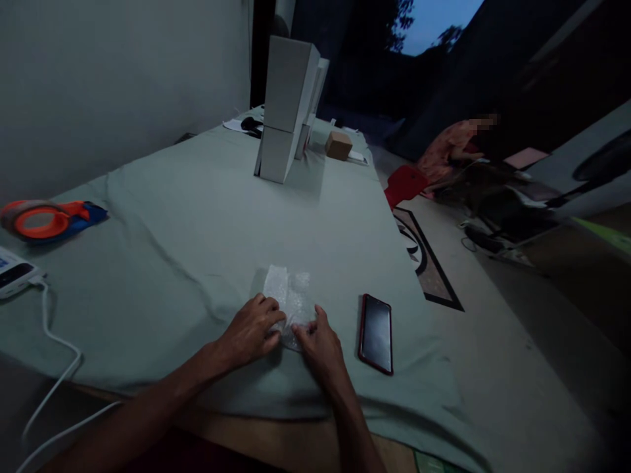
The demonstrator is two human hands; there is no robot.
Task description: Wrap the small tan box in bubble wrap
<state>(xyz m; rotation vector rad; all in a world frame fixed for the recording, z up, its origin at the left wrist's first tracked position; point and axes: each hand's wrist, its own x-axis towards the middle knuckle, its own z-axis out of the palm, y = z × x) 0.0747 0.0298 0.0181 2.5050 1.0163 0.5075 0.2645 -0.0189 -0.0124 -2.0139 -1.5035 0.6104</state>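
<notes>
A small sheet of clear bubble wrap lies on the pale green cloth of the table, near the front edge. My left hand rests on its near left corner with fingers curled and pinching it. My right hand presses the near right edge, fingers bent together on the wrap. What the wrap covers, if anything, is hidden.
A dark phone in a red case lies just right of my right hand. Stacked white boxes and a small brown box stand at the far end. An orange tape dispenser and a white device with cable sit left. A person sits beyond.
</notes>
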